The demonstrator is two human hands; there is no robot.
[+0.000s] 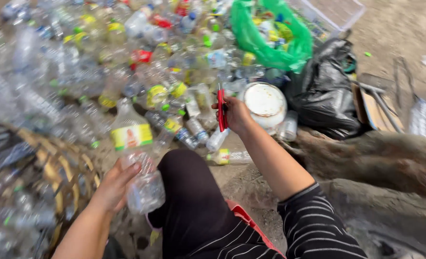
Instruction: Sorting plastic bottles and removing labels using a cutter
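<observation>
The left hand [114, 184] has its grip closed around one clear plastic bottle [137, 153] with a yellow-green label, held low by the person's knee. The right hand [237, 114] has its grip closed on one red cutter [221, 110], blade up, raised over the ground. Beyond lie a heap of bottles [102, 57] too many to count, one white lid [264, 103], one green bag [270, 36] and one black bag [323, 91].

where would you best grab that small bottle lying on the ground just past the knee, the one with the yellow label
Probably around its clear midsection, coming down from above. The small bottle lies flat on its side on the ground, its length running left to right, so fingers can close across its narrow width. The right hand is nearest but already holds a red cutter; the left hand grips a large clear bottle.
</observation>
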